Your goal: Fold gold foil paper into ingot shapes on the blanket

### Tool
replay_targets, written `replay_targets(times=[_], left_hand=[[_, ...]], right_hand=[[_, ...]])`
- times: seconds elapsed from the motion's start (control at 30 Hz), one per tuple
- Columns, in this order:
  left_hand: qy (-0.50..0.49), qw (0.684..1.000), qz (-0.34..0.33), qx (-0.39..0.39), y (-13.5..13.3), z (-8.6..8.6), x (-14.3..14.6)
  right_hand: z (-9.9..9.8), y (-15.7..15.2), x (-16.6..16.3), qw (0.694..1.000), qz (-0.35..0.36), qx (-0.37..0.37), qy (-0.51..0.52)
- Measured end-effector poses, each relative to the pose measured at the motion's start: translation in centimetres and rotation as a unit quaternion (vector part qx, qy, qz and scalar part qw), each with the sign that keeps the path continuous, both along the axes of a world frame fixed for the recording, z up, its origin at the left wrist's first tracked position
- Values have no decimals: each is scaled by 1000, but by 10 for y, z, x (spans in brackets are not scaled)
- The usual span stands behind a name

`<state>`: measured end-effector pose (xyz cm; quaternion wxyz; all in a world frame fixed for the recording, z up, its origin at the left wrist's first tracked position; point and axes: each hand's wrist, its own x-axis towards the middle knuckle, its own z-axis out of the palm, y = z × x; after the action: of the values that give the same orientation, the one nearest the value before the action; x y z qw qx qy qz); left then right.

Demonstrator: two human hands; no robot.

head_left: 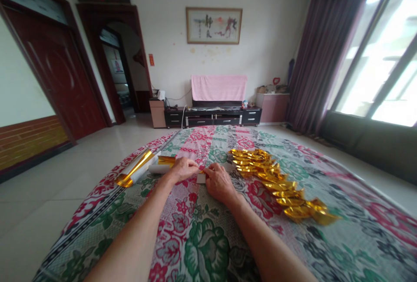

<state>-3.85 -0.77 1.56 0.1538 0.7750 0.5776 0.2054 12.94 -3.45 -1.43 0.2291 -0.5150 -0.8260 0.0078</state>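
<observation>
Both my hands meet over the middle of a flower-patterned tablecloth (208, 247). A small sheet of paper (201, 178), whitish on the side facing me with a bit of gold at its upper edge, is pinched between them. My left hand (184, 170) grips its left end with thumb and fingertips. Curled over the right side of the sheet is my right hand (220, 182), its fingertips partly hidden. Left of my hands lie curled gold foil sheets (138, 169) with white backs. To the right runs a row of several folded gold paper ingots (276, 182).
A black TV cabinet (213, 119) stands beyond the table, with a pink cloth (219, 87) draped over what stands on it. Purple curtains (312, 56) hang beside the window at right. A red-brown door (58, 69) is at left.
</observation>
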Motion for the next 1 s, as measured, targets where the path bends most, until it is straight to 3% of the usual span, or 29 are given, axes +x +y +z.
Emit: replay_targets(times=[0.13,0.43,0.63,0.83,1.0], left_hand=[[60,995,57,50,5,-11,15],[90,991,98,32,7,-12,22],[74,994,81,17,9,-14,17],[73,997,5,25,9,-14,10],[75,997,-3,31,9,-15,10]], right_hand=[[-3,1,0,1000,0,-3,0],[-2,2,0,1000,-8,-2,1],[-1,0,0,1000,-6,1,10],[-3,2,1,1000,10,14,26],[-6,4,2,998,31,30,44]])
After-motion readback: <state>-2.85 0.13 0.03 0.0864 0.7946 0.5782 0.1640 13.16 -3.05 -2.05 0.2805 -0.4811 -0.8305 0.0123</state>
